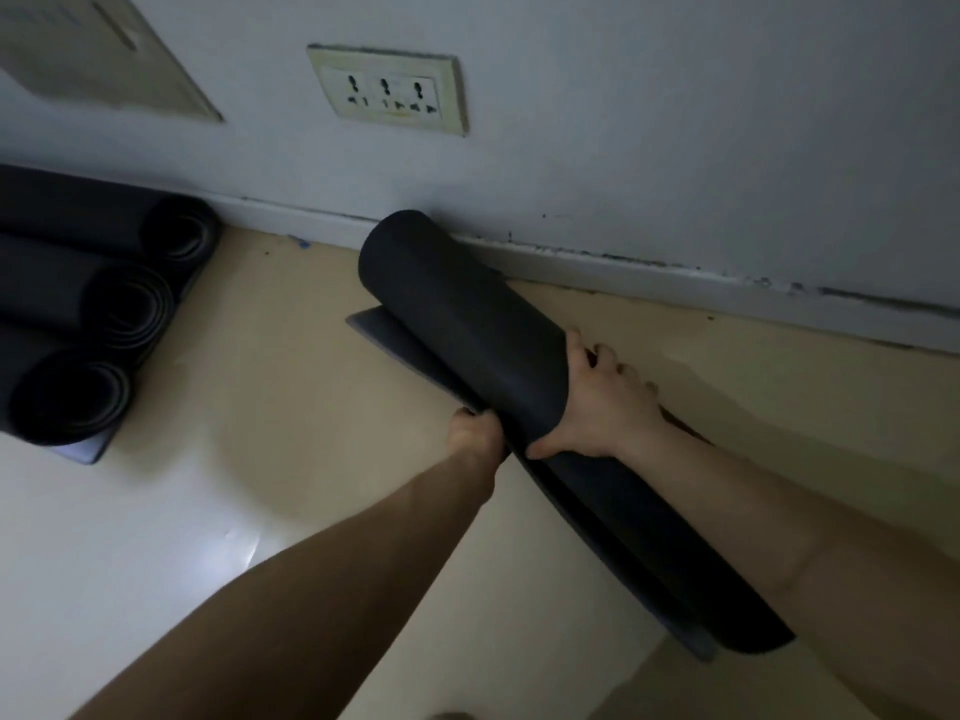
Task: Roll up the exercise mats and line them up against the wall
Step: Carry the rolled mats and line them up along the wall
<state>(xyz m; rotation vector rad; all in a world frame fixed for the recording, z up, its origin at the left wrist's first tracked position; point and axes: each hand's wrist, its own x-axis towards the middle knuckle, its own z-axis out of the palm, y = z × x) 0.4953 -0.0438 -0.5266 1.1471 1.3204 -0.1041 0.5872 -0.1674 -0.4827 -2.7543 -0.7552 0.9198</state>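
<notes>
My right hand point(597, 407) wraps round the dark rolled mat point(457, 314), thumb on the near side, fingers point(608, 356) spread over the far side. My left hand point(475, 433) grips the roll's lower edge, its fingers curled underneath. The mat lies on the floor point(260, 381), its far end against the wall point(675, 148). To the left, three rolled mats point(88, 314) lie side by side by that wall.

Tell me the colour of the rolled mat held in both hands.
The rolled exercise mat is matte black, seen best in the head view.
</notes>
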